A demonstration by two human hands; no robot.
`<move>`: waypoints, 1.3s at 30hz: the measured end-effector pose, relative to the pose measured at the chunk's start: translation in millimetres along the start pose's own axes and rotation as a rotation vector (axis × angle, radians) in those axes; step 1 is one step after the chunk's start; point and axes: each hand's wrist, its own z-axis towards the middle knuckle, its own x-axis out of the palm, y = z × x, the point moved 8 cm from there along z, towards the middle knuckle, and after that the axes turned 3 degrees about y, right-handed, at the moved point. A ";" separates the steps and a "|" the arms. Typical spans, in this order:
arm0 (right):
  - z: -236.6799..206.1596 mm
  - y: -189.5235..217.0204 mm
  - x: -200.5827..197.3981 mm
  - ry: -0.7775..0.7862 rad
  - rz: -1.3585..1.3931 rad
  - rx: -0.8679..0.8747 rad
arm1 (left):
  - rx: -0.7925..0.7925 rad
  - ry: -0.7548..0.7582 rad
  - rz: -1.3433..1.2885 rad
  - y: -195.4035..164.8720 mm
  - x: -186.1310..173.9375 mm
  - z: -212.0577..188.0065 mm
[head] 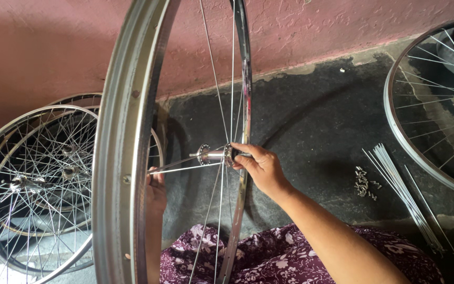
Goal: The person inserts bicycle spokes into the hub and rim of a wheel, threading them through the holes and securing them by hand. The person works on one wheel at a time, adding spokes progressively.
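A large silver bicycle rim (119,158) stands upright in front of me, seen nearly edge-on, with thin spokes running to a metal hub (214,154) in its middle. My right hand (261,167) pinches the right end of the hub's axle. My left hand (156,189) is mostly hidden behind the rim; its fingers close on a spoke (185,167) where it meets the rim's inner side.
Finished spoked wheels (32,184) lean against the pink wall at the left. Another wheel (437,105) lies at the right. A bundle of loose spokes (400,189) and a small pile of spoke nipples (363,184) rest on the dark floor. My floral-clothed lap (269,257) is below.
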 end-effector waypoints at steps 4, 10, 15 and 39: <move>0.8 1.3 1.6 0.005 0.010 -0.023 | -0.054 0.023 -0.064 4.4 0.2 3.8; 0.8 1.9 3.5 0.018 0.016 -0.029 | -0.146 -0.134 -0.036 15.9 -4.2 0.9; 0.7 0.8 2.9 0.028 0.007 -0.011 | -0.088 -0.047 0.039 8.2 45.7 -21.7; 1.5 0.1 1.1 0.001 0.000 -0.052 | 0.657 0.971 1.769 11.2 295.6 -103.9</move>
